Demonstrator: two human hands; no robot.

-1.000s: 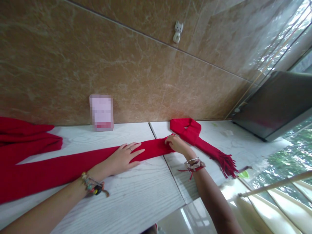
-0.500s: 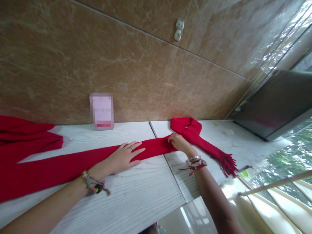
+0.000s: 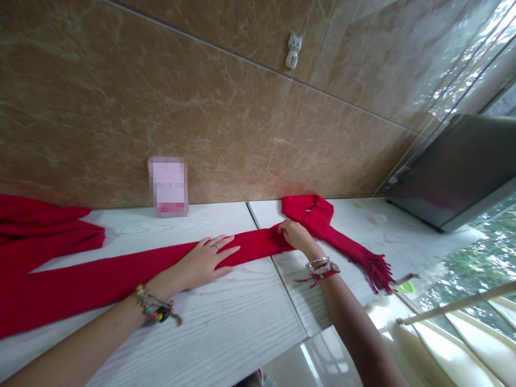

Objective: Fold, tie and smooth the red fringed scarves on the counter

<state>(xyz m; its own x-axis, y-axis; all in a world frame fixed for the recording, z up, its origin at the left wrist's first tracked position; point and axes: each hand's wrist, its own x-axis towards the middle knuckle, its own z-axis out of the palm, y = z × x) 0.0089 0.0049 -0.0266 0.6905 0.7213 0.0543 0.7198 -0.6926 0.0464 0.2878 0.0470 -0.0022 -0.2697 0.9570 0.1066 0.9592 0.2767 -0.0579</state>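
Note:
A long red scarf (image 3: 100,282) stretches across the white wood-grain tabletop, flat and narrow in its middle. My left hand (image 3: 205,260) lies on it with fingers spread, pressing the cloth from above. To the right, my right hand (image 3: 296,235) is closed, its curled fingers gripping the scarf near the seam between two tabletop sections. Just beyond that hand the scarf bends back in a loop and runs out to a fringed end at the right. At the far left more red cloth is bunched in loose folds; whether it is the same piece I cannot tell.
A pink packet (image 3: 168,188), blurred out, leans against the brown marbled wall (image 3: 226,129). A white cat-shaped hook (image 3: 293,51) is fixed higher up. A dark grey appliance or box (image 3: 455,166) stands at the right, near a window and a railing (image 3: 459,303).
Both hands stay in nearly the same places on the scarf. Only a slight shift of the camera shows.

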